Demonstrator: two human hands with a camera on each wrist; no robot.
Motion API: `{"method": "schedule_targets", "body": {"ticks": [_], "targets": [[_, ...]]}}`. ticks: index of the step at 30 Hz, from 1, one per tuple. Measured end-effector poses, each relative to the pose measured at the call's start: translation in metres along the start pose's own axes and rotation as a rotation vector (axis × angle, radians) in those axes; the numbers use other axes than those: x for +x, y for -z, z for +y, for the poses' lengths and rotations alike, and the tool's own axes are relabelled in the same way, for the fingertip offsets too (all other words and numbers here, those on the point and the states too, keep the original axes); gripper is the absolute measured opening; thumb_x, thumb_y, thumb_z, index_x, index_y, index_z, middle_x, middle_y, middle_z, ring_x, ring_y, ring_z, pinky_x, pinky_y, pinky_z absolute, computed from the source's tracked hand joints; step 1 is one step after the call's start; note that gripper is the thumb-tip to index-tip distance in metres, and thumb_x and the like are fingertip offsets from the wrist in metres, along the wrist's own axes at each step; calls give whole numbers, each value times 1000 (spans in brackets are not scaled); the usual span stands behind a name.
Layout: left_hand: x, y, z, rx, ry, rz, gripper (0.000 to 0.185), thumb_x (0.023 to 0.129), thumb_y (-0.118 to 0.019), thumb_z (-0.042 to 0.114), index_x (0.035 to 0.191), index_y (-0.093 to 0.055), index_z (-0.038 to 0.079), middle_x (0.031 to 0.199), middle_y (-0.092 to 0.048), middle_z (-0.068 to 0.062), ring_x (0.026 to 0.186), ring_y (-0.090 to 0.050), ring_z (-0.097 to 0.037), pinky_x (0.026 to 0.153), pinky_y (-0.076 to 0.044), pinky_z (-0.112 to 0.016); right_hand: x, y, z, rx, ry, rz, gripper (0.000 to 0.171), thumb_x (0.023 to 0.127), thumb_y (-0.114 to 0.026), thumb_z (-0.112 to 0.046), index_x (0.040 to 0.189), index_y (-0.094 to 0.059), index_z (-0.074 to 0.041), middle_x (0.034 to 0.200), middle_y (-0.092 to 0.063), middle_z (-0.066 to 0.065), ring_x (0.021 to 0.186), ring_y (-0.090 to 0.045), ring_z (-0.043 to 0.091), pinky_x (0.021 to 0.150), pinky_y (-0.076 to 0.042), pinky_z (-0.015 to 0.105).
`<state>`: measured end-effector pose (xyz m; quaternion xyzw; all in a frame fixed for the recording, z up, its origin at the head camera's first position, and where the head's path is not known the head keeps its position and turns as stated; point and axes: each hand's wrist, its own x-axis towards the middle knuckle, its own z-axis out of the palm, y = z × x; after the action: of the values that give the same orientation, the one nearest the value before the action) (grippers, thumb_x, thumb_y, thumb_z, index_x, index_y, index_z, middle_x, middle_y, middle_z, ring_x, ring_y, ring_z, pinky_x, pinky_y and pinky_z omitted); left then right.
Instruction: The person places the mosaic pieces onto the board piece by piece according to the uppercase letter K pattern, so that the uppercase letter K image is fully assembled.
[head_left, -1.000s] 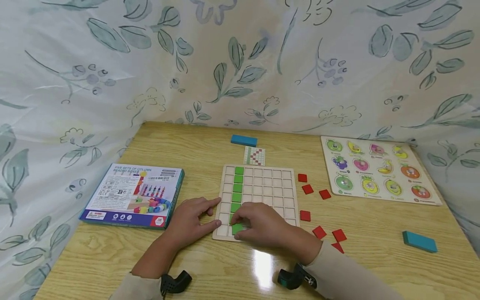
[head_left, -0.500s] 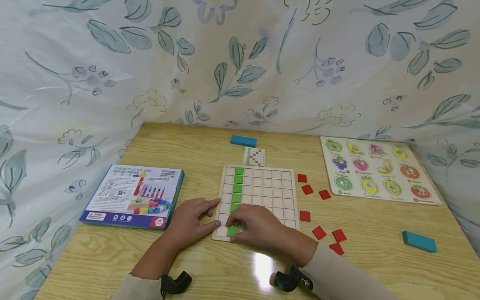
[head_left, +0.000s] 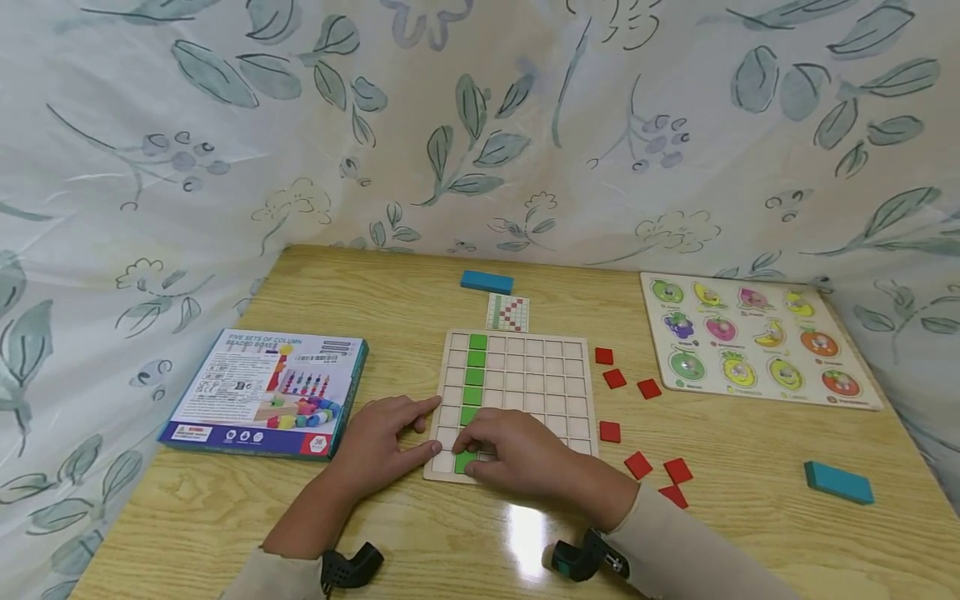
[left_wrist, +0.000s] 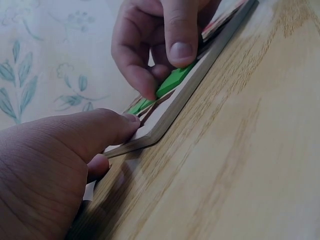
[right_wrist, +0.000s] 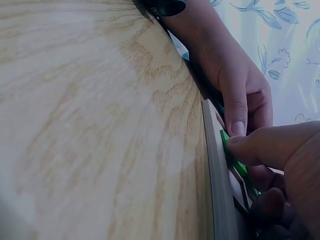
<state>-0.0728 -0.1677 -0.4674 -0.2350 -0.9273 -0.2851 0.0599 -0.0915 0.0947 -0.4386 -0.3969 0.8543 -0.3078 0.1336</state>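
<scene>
— At the table's left, what does the left hand [head_left: 378, 446] do?

— It presses the near-left corner of the wooden grid board [head_left: 513, 400] — fingers straight, gripping nothing.

— And further right?

— The right hand [head_left: 517, 450] pinches a green tile [head_left: 466, 461] between thumb and fingertips, tilted over the board's nearest row, below the green column. Red tiles [head_left: 637, 464] lie beside the board.

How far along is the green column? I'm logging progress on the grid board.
Green tiles already fill most of the second column. The right hand pinches the bottom green tile, tilted, not flat; the left hand steadies the grid board. Red tiles lie unplaced.
</scene>
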Motion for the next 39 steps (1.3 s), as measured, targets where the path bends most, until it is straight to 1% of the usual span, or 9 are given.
{"method": "schedule_targets", "body": {"ticks": [8, 12, 16, 22, 29, 32, 35, 39], "targets": [[1, 1, 1, -10, 0, -4, 52, 89, -87, 37, 136, -75, 16, 89, -57, 17, 75, -44, -4, 73, -40, -31, 0, 2, 1, 21, 31, 5, 16, 95, -80, -18, 111, -78, -20, 99, -67, -12, 82, -55, 2, 80, -49, 25], [1, 1, 0, -9, 11, -16, 53, 90, -86, 38, 136, -75, 17, 90, -56, 17, 75, -44, -5, 73, -40, -30, 0, 5, 1, 30, 22, -15, 15, 96, -80, -19, 111, -79, -20, 99, -68, -13, 81, -55, 2, 79, -49, 24], [0, 2, 1, -6, 17, -20, 53, 90, -86, 39, 136, -75, 17, 89, -55, 17, 76, -43, -5, 75, -39, -31, 0, 6, 0, 27, 15, -31, 15, 96, -80, -20, 111, -79, -20, 98, -67, -13, 86, -57, 1, 82, -50, 24], [-2, 2, 1, -9, 31, -13, 52, 89, -87, 38, 136, -75, 17, 89, -54, 17, 76, -43, -4, 76, -38, -32, -4, 10, 1, 28, 18, -22, 14, 96, -80, -20, 110, -79, -18, 96, -67, -13, 87, -59, 2, 83, -51, 25], [-1, 2, 1, -14, 29, -14, 52, 89, -87, 38, 136, -75, 18, 89, -54, 18, 76, -43, -4, 74, -38, -30, -18, 20, 7, 68, -28, 16, 17, 94, -80, -17, 111, -79, -21, 96, -67, -16, 81, -59, 3, 77, -51, 25], [-1, 2, 1, -18, 33, -17, 52, 89, -87, 38, 136, -75, 18, 89, -54, 18, 75, -43, -4, 73, -38, -30, -26, 25, 11, 77, -50, 31, 18, 95, -81, -19, 112, -79, -21, 97, -68, -15, 81, -58, 5, 77, -51, 27], [0, 2, 2, -21, 35, -22, 53, 89, -87, 39, 137, -75, 18, 89, -54, 18, 75, -43, -4, 73, -38, -30, -36, 29, 16, 88, -73, 44, 18, 95, -82, -20, 112, -79, -22, 98, -69, -16, 85, -58, 6, 78, -50, 27], [0, 1, 1, -15, 38, -29, 54, 89, -87, 39, 137, -75, 18, 89, -54, 18, 75, -42, -4, 73, -38, -30, -51, 33, 23, 96, -101, 55, 18, 95, -83, -22, 112, -79, -24, 100, -69, -16, 85, -58, 8, 76, -50, 27]]}}
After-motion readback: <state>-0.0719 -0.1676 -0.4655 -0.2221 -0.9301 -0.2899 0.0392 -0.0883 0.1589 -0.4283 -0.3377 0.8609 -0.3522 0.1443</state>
